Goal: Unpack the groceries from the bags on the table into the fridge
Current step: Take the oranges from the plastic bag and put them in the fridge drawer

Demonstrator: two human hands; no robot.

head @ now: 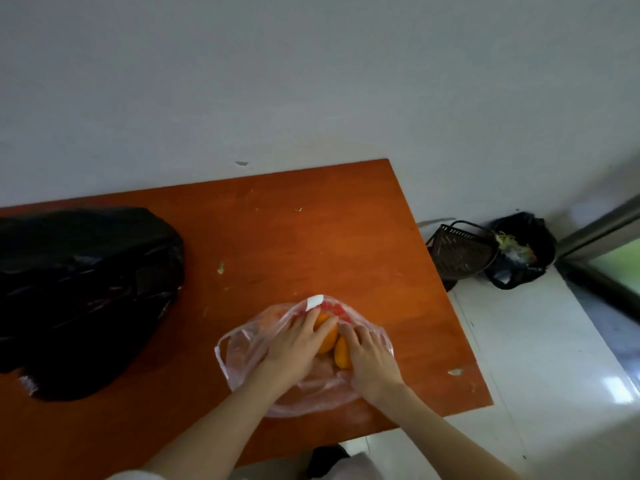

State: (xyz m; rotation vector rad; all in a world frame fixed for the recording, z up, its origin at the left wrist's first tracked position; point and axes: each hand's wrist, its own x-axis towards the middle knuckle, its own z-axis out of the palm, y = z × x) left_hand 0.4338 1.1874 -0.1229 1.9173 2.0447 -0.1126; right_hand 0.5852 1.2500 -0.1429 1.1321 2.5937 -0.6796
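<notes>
Beside a black bag, both hands' fingers curl round oranges inside clear bag.

Likely a home kitchen — table, scrap-filled bin.

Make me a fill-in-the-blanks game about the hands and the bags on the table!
1. Both hands, the left hand and the right hand, reach into the clear thin plastic bag for fruits coloured ____.
2. The big crumpled plastic bag at the left is coloured ____.
3. Both bags lie on the reddish-brown wooden ____.
4. The dark slatted basket stands on the ____.

Missing words: orange; black; table; floor
</notes>
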